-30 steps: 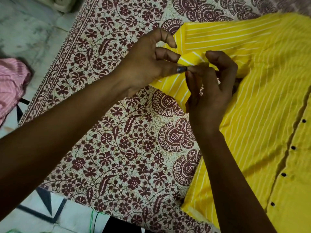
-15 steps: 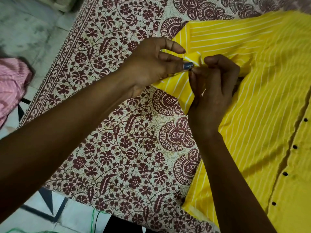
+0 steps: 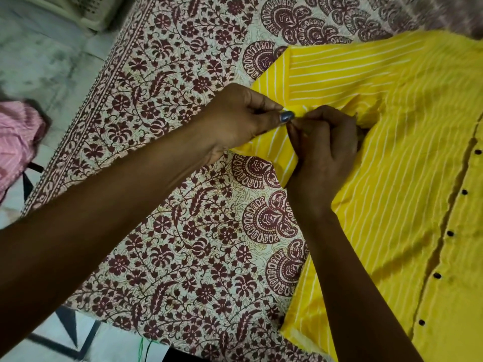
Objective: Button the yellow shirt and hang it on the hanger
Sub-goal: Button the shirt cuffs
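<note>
The yellow shirt (image 3: 392, 178) with thin white stripes lies flat on a patterned cloth, filling the right side of the view. Several small dark buttons (image 3: 449, 233) run down its closed front placket at the right edge. Its sleeve (image 3: 326, 79) stretches left, with the cuff end folded under my hands. My left hand (image 3: 243, 121) pinches the cuff fabric between thumb and fingers. My right hand (image 3: 324, 150) meets it fingertip to fingertip and grips the same cuff edge. Whatever lies between the fingertips is hidden. No hanger is in view.
A cream cloth with a maroon floral print (image 3: 170, 205) covers the surface under the shirt. Pink striped fabric (image 3: 15, 142) lies on the floor at the left edge. A pale plastic basket (image 3: 78, 9) stands at the top left on the tiled floor.
Both hands have shifted slightly lower on the sleeve cuff. My left fingers have curled in tighter, and the fingertips stay pressed together on the cuff.
</note>
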Tool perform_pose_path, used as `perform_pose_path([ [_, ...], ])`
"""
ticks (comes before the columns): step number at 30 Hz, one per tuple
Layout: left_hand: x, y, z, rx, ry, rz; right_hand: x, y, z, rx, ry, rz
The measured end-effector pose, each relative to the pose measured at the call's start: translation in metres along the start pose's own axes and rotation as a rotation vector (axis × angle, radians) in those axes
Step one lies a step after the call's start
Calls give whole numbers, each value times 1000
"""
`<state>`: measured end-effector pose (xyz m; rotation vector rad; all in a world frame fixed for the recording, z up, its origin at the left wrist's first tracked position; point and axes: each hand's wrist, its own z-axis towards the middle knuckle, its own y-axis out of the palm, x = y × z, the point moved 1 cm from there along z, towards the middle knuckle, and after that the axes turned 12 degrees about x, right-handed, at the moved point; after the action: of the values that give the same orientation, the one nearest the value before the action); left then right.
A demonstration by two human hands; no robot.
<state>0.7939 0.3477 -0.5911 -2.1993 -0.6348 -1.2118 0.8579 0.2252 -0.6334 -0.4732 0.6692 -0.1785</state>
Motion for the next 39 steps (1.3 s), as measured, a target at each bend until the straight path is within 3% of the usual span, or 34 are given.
perform_pose_path([
  [4, -3, 0, 2, 16, 6, -32, 1, 7, -2, 25, -44, -29],
  [7, -6, -3, 5, 37, 51, -71, 9, 11, 2, -76, 76, 157],
  [17, -18, -2, 12, 61, 140, -122, 4, 14, 11, -206, 330, 249],
  [24, -19, -6, 15, 101, 306, -5, 7, 15, 14, -262, 250, 221],
  [27, -20, -5, 17, 131, 352, 64, 9, 16, 12, -289, 344, 250],
  [39, -18, -4, 16, 109, 464, -29, 0, 12, 19, -72, 748, 481],
])
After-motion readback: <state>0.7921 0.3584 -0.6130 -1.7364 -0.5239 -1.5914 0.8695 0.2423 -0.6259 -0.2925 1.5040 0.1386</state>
